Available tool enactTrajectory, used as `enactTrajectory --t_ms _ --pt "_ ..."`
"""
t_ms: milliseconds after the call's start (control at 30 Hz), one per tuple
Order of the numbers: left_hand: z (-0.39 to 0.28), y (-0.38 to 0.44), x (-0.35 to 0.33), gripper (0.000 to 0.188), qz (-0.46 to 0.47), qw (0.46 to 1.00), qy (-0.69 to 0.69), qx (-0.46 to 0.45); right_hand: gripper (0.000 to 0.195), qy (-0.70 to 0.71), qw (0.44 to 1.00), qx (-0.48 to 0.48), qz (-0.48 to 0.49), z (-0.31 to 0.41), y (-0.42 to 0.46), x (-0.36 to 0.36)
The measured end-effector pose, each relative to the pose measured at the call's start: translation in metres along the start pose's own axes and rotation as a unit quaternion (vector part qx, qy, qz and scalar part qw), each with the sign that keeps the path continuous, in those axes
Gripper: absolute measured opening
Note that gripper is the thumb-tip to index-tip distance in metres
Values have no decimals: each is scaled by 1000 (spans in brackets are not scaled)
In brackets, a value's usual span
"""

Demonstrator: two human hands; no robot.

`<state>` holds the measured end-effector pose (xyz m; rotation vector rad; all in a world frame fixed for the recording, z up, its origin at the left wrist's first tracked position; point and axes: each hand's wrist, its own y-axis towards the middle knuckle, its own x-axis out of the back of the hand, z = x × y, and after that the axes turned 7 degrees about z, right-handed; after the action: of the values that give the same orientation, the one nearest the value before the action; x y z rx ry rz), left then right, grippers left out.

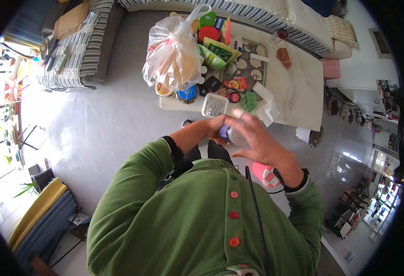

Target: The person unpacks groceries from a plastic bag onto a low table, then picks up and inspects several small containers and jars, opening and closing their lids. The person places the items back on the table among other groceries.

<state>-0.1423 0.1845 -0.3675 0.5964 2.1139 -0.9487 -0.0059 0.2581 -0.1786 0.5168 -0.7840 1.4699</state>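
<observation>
My left hand point(217, 127) grips a small jar point(236, 137) with a purple band, tilted on its side in front of my waist. The jar's pale, see-through end faces right. Over that end hovers my right hand point(262, 141), blurred, with its fingers spread and thumb apart; whether a fingertip touches the jar is unclear. Just beyond my hands, at the near edge of a marble-look table point(296, 93), stands a white-rimmed plastic tub point(215, 105). A green cloth point(249, 100) and a crumpled white tissue point(268, 113) lie to its right.
A tied plastic bag point(174, 51) stands on the table's left part, near a blue-lidded jar point(187, 94), green pouches point(219, 53) and a red lid point(208, 33). A lidded glass point(277, 37) is at the back. On the floor at right sits a container point(310, 136).
</observation>
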Motion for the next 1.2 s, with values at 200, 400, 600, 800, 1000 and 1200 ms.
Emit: enactTrajectory --t_ms 200,400,600,800,1000,1200 --pt "-13 1 -4 36 -31 994 -103 -9 62 -43 967 -230 -106 -9 8 -32" --pt "-12 -16 9 36 7 999 9 -39 52 -56 989 -71 -113 -1 6 -12" --pt "-9 -27 11 47 37 991 -118 -57 46 279 935 -144 -168 -29 0 5" --pt "-25 -33 3 53 113 971 -189 -95 41 416 880 -147 -176 -67 -3 -34" --pt "-29 -33 5 44 115 963 -238 -51 35 415 880 -162 -167 -76 6 -55" --pt "-21 -22 5 36 125 965 -231 0 37 429 881 -146 -136 -73 6 -58"
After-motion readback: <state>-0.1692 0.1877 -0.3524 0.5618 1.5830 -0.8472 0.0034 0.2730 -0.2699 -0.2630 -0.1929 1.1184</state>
